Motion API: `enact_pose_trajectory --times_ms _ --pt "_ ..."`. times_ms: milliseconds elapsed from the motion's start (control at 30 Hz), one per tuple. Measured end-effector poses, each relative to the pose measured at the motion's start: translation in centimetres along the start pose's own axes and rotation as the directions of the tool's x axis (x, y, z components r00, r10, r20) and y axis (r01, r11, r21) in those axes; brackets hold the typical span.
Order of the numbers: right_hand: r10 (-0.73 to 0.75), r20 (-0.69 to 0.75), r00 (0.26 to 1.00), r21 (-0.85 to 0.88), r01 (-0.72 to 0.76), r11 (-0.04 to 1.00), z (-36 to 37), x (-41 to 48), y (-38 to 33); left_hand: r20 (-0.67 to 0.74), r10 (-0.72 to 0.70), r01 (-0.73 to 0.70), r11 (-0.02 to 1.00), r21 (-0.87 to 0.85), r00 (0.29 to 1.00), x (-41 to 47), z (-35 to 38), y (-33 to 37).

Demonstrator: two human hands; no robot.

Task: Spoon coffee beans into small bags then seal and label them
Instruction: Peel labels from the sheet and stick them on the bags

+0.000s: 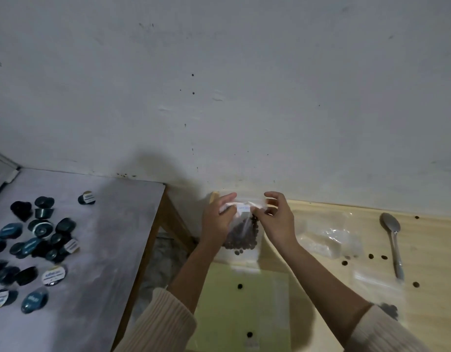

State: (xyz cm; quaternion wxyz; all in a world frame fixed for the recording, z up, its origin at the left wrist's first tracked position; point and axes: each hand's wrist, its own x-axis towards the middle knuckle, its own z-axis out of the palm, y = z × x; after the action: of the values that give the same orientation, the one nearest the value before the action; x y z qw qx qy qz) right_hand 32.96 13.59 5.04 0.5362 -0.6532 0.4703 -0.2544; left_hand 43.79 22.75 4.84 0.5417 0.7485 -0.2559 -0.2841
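A small clear bag [241, 233] with coffee beans in its lower half hangs upright above the light wooden table [427, 295]. My left hand [218, 219] pinches its top left corner and my right hand [276, 217] pinches its top right. A small white label [243, 207] sits on the bag's top strip between my fingers. A metal spoon [393, 240] lies on the table at the right. Empty clear bags [331, 237] lie between my right hand and the spoon.
A yellow-green sheet [219, 301] lies under my arms with loose beans [240, 286] on it; more beans [370, 256] dot the table. A grey table [105, 224] on the left carries several dark coffee capsules [41, 240]. A white wall stands right behind.
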Motion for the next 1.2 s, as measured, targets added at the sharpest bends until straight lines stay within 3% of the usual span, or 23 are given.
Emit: enact_pose_trajectory --times_ms 233,367,500,800,900,1000,1100,1200 --pt "0.02 0.004 1.0 -0.051 -0.019 0.998 1.5 1.7 2.1 -0.006 -0.099 0.098 0.995 -0.036 0.995 3.6 0.4 -2.4" --pt "-0.04 0.017 0.999 -0.167 0.042 0.985 2.1 2.9 2.7 0.007 -0.074 0.073 0.988 0.135 0.997 4.8 0.6 -3.8" --pt "-0.128 0.125 0.984 -0.358 0.165 0.919 2.4 3.3 3.9 0.035 -0.035 0.022 0.942 0.336 0.999 4.8 0.8 -4.9" --pt "-0.066 0.252 0.965 -0.487 0.186 0.853 1.7 2.8 4.4 0.093 -0.083 0.034 0.899 0.437 0.992 4.2 1.0 -5.6" --pt "-0.106 0.231 0.967 -0.451 0.203 0.869 0.4 1.9 3.1 0.026 0.01 -0.02 0.896 0.443 1.0 3.2 1.1 -3.9" --pt "-0.198 0.165 0.966 -0.371 0.247 0.895 -2.0 0.3 1.4 -0.008 0.231 -0.204 0.873 0.443 0.973 1.9 2.0 -1.0" --pt "-0.294 0.041 0.955 -0.316 0.291 0.903 -5.4 -1.7 -0.2 -0.037 0.361 -0.334 0.892 0.306 0.932 -0.1 4.2 3.2" --pt "-0.325 -0.092 0.941 -0.324 0.28 0.904 -9.5 -4.1 -0.7 0.067 0.426 -0.431 0.884 0.182 0.902 -2.8 7.6 6.3"
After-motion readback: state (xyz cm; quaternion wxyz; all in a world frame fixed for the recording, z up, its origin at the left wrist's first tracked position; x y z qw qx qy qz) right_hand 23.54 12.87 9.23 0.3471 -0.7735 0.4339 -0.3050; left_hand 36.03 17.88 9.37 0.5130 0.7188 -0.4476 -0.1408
